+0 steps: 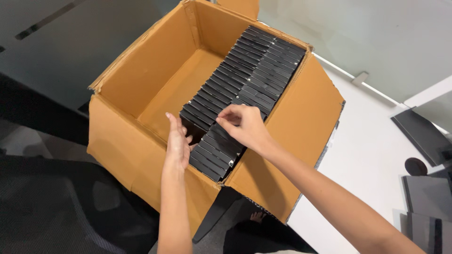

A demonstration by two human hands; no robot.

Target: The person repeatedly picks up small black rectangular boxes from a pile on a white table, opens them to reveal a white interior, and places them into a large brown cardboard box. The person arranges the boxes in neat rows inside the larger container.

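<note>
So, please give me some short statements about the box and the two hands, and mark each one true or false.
1. The cardboard box is open at the top. True.
2. Flat black items stand in rows along one side of the box. True.
3. The box is filled from wall to wall. False: the part on the other side is bare cardboard floor.
4. The right hand rests on the white table. False: it is over the black items, fingers pinching at one.
5. The left hand is inside the box beside the black rows. True.
</note>
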